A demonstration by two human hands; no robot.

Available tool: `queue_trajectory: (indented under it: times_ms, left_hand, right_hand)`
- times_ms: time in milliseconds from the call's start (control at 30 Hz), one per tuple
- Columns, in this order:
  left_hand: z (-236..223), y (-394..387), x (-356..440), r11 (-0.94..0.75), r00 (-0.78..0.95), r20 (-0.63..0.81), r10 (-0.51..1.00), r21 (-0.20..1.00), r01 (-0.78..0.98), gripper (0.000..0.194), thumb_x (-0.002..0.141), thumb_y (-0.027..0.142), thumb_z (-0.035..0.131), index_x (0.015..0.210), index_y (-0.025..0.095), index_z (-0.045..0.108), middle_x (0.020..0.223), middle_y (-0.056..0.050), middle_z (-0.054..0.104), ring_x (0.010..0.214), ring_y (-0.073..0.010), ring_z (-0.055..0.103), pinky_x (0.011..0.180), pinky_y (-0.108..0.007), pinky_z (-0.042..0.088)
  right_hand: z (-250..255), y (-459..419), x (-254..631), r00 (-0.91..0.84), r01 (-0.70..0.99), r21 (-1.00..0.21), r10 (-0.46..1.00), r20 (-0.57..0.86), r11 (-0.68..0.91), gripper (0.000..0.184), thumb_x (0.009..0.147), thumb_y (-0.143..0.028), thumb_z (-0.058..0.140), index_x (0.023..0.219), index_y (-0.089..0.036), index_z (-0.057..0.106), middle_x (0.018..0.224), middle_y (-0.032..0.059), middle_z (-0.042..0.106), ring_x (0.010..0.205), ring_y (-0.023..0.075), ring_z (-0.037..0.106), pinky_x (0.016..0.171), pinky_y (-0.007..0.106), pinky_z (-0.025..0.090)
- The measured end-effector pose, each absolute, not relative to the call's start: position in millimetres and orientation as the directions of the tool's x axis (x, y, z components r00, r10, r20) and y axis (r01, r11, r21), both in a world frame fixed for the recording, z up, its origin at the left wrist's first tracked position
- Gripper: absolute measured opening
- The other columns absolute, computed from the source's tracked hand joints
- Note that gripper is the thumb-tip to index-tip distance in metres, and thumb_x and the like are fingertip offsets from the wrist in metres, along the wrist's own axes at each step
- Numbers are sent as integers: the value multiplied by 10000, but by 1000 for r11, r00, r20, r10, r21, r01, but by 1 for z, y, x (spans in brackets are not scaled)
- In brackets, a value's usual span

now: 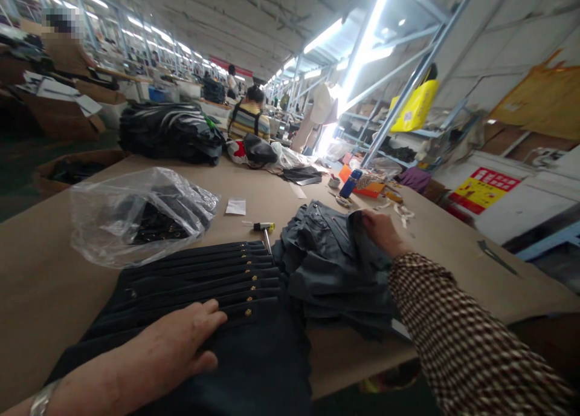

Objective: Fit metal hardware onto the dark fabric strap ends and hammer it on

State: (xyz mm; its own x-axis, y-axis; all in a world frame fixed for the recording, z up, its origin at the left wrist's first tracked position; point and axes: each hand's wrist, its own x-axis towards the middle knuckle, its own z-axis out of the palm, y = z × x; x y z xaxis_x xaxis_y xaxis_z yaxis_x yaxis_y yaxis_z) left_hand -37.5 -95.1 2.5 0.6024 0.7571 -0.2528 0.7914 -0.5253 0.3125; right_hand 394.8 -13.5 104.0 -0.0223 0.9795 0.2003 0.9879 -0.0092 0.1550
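Note:
My left hand (188,334) lies with outstretched fingers on a row of overlapped dark garment pieces (258,349), whose folded edges carry gold buttons. Nothing is gripped in it. To the right, my right hand (380,231) is closed on the upper edge of a dark grey fabric piece (362,247); the fingertips are partly hidden behind the cloth. That piece belongs to a loose, rumpled pile of dark grey cloth (317,271) beside the buttoned row. Just beyond the row lies a screwdriver (263,227) with a black and yellow handle.
A clear plastic bag (109,216) holding dark pieces lies at the left, near a white paper slip (236,206). Farther back are a bundle of dark cloth (172,132) and a blue box (350,184). Dark scissors-like blades (498,257) lie at the right. Other people sit beyond the table.

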Motion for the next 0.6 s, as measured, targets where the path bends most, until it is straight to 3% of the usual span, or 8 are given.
queue_trajectory:
  times_ms: [100,167,233,300,367,433,533,600]
  left_hand:
    - [29,-84,-43,-584,643,-21,765,398,707,269,834,273,510,1055,212,651,1091,-81,654,1012,-216,620,918,-341,486]
    - [61,-86,-44,-647,607,246,756,423,634,236,889,293,448,991,199,638,1011,-54,654,950,-183,621,869,-302,495]
    - [98,-97,-42,-706,474,537,698,401,584,237,912,266,428,1066,186,590,1104,-46,620,1032,-167,583,934,-291,457]
    - [132,-116,-39,-743,437,657,615,297,599,294,908,244,443,1186,194,526,1260,-43,546,1160,-180,511,1028,-325,388]
    - [156,-137,-40,-759,500,656,566,177,626,340,907,286,447,1239,227,490,1308,-17,510,1178,-181,492,1044,-324,373]
    - [166,-157,-48,-732,540,600,591,117,671,345,896,341,456,1235,287,494,1262,19,538,1122,-177,526,1003,-308,411]
    - [157,-180,-73,-673,531,501,683,149,724,464,822,469,535,1266,346,479,1236,26,566,1074,-207,560,922,-304,473]
    - [142,-189,-88,-602,505,355,787,259,755,526,747,564,580,1222,346,529,1199,15,598,1040,-223,579,855,-285,502]
  right_hand:
    - [154,-35,376,-115,993,-3,958,262,120,408,946,-203,274,1182,-142,601,1119,108,667,1033,222,616,846,311,486]
    - [178,-56,351,-213,939,-207,939,269,273,455,967,-318,236,1103,-167,643,974,71,691,876,211,651,712,311,520]
    - [195,-82,318,-342,858,-333,918,199,392,352,917,-424,411,1013,-216,677,844,25,687,734,183,644,613,280,513]
    - [207,-111,281,-485,773,-392,863,140,498,207,836,-420,578,895,-266,703,746,-8,667,627,147,613,544,247,486]
    - [218,-141,244,-593,696,-401,792,148,596,175,865,-366,544,851,-312,710,800,-11,680,648,133,622,547,233,489]
    - [228,-168,213,-559,661,-460,798,226,593,228,898,-348,473,890,-364,700,860,-28,687,655,115,632,552,218,500]
    - [233,-196,186,-554,526,-560,758,345,640,242,887,-383,458,973,-463,669,734,-43,678,520,106,594,469,223,483]
    - [223,-201,184,-613,470,-520,688,389,713,263,885,-385,462,1044,-493,642,692,-42,677,525,125,607,489,233,505]
